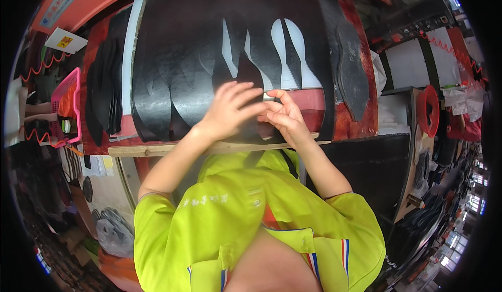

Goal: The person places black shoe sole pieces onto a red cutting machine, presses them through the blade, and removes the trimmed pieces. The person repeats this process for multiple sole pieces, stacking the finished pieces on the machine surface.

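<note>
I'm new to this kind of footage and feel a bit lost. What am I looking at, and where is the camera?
There is no robot here: these are a person's bare hands. The single picture comes from a wide camera on their head, looking down, so straight edges bend near the rim. Their left is the picture's left.

On the work surface lies a black sheet with long, curved gaps showing a pale layer. Dark flat pieces lie to the left and right.

The left hand is spread over the sheet; the right hand is beside it, fingers bent. Whether the right pinches something small, I cannot tell.
</note>
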A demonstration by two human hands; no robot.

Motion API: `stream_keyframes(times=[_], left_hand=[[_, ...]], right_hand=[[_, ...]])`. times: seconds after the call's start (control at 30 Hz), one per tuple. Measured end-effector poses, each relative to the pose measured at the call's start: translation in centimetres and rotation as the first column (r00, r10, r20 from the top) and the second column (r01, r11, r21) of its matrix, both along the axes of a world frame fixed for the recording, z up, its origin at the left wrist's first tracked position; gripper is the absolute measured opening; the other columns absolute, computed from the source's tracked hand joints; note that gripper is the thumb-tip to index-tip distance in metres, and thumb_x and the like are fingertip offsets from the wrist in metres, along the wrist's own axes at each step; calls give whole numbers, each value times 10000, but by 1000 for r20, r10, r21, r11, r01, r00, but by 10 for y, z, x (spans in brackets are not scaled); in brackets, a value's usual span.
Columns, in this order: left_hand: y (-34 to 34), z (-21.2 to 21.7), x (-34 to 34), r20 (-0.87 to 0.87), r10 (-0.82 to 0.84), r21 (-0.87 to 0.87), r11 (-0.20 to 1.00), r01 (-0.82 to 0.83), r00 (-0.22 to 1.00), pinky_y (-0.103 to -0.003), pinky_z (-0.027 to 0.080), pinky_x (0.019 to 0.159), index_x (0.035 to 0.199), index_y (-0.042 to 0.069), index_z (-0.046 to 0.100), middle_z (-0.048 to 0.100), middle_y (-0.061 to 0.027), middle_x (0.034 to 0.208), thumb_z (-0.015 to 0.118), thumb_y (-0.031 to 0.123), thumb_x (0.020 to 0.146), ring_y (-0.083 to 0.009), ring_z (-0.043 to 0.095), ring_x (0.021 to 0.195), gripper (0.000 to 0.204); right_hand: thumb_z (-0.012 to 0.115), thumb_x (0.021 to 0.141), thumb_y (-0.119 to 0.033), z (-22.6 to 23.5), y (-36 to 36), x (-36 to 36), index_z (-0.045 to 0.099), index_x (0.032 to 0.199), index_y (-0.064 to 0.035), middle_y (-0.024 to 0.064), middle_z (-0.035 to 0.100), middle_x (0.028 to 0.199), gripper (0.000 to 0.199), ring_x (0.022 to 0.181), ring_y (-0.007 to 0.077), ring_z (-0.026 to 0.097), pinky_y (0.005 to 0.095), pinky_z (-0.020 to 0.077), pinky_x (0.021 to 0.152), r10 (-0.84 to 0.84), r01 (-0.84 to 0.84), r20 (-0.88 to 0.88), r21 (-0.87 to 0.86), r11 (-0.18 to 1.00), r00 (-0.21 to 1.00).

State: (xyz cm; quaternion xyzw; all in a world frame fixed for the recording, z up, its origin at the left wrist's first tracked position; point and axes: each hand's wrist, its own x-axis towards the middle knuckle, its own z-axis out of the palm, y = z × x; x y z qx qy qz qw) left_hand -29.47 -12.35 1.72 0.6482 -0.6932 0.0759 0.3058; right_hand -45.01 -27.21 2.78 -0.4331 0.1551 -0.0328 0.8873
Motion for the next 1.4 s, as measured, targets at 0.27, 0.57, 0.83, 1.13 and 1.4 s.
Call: stream_keyframes(times=[0.27, 0.57, 0.83, 1.13, 1.4], left_hand=[[68, 97, 96, -883, 13, -458, 196, -867, 469, -374, 523, 944, 1298, 62, 488, 583, -140, 1213, 401, 405, 1036, -251, 608, 1063, 440], [100, 26, 47, -94, 196, -117, 971, -206, 976, -508, 447, 997, 1215, 127, 573, 585, -198, 1236, 650, 458, 869, -363, 570, 1158, 485], [107, -12, 20, -333, 270, 186, 958, -218, 903, -495, 383, 1061, 1114, 134, 673, 610, -113, 1260, 708, -12, 715, -295, 537, 1246, 426], [112, 25, 73, -961, -259, -83, 614, -785, -101, -353, 537, 909, 1261, 60, 530, 602, -99, 1145, 574, 314, 987, -208, 612, 1055, 377], [127, 57, 131, -979, -201, -119, 691, -713, -31, -345, 531, 900, 1237, 56, 558, 626, -97, 1131, 540, 305, 1005, -195, 630, 1040, 341]], right_hand=[[636, 906, -87, -3, 30, 23, 539, 1258, -38, 71, 572, 1201, 369, 1165, 160, 527, 297, 442, 972, 305, -364, -199, -556, 748, 931], [696, 858, -171, -38, 32, 71, 715, 969, -42, 46, 689, 971, 171, 949, 125, 610, 268, 458, 889, 593, -600, -95, -160, 784, 800], [681, 815, -129, -37, 35, 75, 658, 970, -33, 33, 646, 935, 184, 861, 131, 588, 256, 450, 832, 477, -490, -130, -98, 866, 869], [684, 790, -115, -1, 39, 106, 594, 1160, -6, 181, 537, 1264, 396, 1173, 371, 509, 412, 448, 970, 316, 209, 263, -958, 195, 911], [724, 780, -274, -45, 86, 139, 573, 1237, 11, 152, 512, 1355, 559, 1256, 358, 458, 454, 418, 1025, 227, 192, 128, -938, -287, 965]])
